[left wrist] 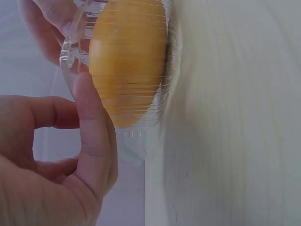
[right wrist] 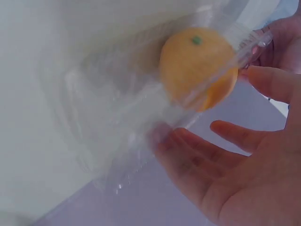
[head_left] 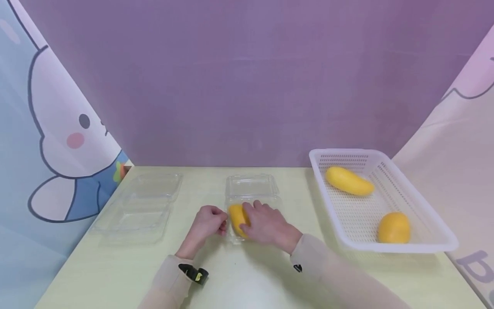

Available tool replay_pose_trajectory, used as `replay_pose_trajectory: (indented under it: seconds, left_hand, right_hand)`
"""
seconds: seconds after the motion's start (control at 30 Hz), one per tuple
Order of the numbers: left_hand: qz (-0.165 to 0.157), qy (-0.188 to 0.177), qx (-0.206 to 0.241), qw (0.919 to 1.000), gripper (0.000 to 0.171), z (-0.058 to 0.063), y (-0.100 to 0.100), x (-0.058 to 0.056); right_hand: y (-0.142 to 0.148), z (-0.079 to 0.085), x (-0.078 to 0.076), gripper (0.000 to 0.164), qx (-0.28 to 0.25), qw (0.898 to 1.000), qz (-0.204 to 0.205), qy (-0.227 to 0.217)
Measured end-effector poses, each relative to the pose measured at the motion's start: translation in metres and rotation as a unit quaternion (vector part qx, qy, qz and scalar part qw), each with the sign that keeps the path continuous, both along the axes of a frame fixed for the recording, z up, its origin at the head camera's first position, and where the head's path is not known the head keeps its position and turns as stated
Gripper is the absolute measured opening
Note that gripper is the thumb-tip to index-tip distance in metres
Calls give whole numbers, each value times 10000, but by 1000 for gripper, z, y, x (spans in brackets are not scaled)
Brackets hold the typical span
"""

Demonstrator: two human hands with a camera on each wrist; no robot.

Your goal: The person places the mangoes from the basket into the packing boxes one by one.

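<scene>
A yellow mango [head_left: 236,216] lies in one half of a clear plastic clamshell box [head_left: 251,187], whose lid is folded back behind it. My left hand [head_left: 207,225] is at the box's left side. In the left wrist view, its thumb and finger pinch the box rim [left wrist: 67,61]. From the right, my right hand [head_left: 267,224] reaches over the mango with spread, slightly bent fingers. The right wrist view has its fingertips [right wrist: 162,134] by the clear plastic, and the mango [right wrist: 195,63] with a green spot on its end.
A white perforated basket [head_left: 335,223] stands at the right with two more yellow mangoes [head_left: 349,181], one long and one rounder. Another open clear box [head_left: 139,210] lies at the left. A purple wall [head_left: 247,86] rises behind the table.
</scene>
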State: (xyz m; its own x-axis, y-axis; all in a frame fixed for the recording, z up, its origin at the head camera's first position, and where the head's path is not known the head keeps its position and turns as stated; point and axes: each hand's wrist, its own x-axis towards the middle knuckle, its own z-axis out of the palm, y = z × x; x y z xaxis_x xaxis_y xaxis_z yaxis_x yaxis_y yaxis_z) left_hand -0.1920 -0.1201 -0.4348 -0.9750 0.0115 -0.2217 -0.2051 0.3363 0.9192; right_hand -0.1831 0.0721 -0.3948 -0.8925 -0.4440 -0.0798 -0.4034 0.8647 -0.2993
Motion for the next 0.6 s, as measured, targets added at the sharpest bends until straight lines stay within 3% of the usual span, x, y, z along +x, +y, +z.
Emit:
replay_pose_trajectory:
  seconds: [0.3, 0.6]
  left_hand:
    - [-4, -33, -99, 9999, 14, -2, -2, -2]
    - [-26, 27, -70, 10000, 14, -5, -2, -4]
  right_hand:
    - [18, 9, 10, 58, 763, 9956, 277, 463]
    - [44, 27, 16, 55, 758, 9936, 264, 788]
